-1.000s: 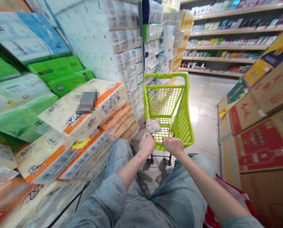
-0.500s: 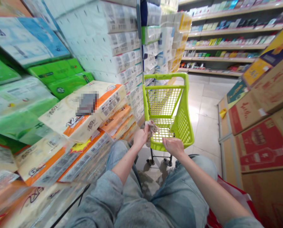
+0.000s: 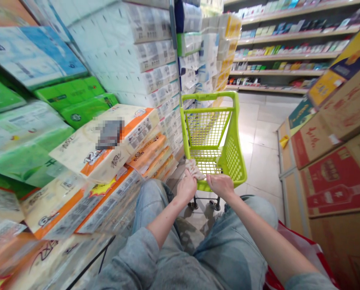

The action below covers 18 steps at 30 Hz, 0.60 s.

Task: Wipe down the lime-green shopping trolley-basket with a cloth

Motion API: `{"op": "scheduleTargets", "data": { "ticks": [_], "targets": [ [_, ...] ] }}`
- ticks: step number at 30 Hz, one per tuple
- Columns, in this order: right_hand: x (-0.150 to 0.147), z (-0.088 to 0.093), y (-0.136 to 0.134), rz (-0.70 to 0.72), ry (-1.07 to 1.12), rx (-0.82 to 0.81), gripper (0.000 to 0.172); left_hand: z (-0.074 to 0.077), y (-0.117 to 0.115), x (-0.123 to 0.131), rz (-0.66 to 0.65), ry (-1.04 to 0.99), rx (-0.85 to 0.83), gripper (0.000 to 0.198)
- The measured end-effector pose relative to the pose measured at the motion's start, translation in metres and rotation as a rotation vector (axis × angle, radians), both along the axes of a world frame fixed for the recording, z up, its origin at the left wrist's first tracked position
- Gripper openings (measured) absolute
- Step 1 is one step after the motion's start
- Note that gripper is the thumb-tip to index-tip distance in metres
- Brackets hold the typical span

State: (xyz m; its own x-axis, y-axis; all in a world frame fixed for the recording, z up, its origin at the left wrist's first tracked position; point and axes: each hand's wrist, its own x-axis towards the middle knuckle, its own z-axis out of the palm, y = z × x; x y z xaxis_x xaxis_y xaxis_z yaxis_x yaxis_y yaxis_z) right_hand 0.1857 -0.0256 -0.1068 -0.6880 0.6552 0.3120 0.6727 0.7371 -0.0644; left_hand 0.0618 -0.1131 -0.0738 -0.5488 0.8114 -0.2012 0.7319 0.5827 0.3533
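A lime-green shopping cart point(image 3: 238, 141) stands upright between my knees, with its mesh basket facing me. My left hand point(image 3: 186, 187) is closed on a crumpled, whitish cloth point(image 3: 193, 167) with brownish marks, pressed at the cart's near left rim. Beside it, my right hand point(image 3: 220, 185) is closed at the middle of that near rim and appears to grip it. The fingertips of my right hand are partly hidden, and the cloth's edge comes close to them.
Packs of tissue paper point(image 3: 104, 165) are piled at my left, with a pixelated dark object point(image 3: 110, 134) on top. Cardboard cartons point(image 3: 333, 181) form a stack at right. A thin metal pole point(image 3: 177, 64) rises behind the cart. Stocked shelves point(image 3: 288, 56) line the back.
My left hand has moved right and slightly down along the near rim with the cloth, closer to my right hand. The right hand and the cart stay nearly in place.
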Motion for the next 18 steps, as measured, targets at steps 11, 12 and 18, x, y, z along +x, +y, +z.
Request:
{"op": "scheduleTargets", "data": {
  "ticks": [11,12,18],
  "targets": [
    [-0.002,-0.001,0.002,0.021,-0.052,-0.021,0.049,0.011,-0.006,-0.013,-0.063,-0.149,0.184,0.061],
    [-0.002,-0.001,0.001,0.024,-0.049,-0.013,0.048,0.011,-0.003,-0.012,-0.066,-0.111,0.160,0.060],
    [-0.001,-0.002,0.002,0.032,0.022,0.023,0.052,0.001,0.016,-0.004,0.010,0.155,-0.034,0.062]
  ]
}}
